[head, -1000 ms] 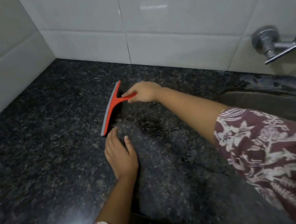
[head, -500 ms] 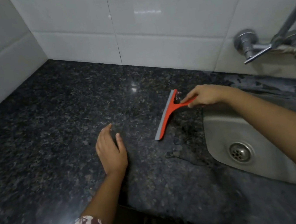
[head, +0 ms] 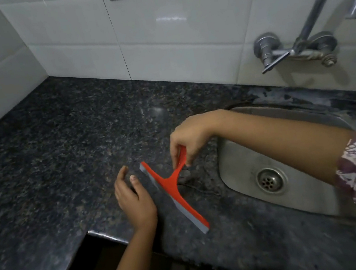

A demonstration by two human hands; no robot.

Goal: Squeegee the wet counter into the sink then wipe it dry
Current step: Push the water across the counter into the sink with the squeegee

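Taking the sink (head: 234, 156) as landmark: farthest to its left, the left hand (head: 133, 200) rests on the dark granite counter (head: 47, 155), fingers loosely spread and holding nothing. Between that hand and the sink, the orange squeegee (head: 174, 193) lies blade-down on the counter, its handle pinched by the right hand (head: 192, 138). A faucet (head: 324, 6) hangs above the sink.
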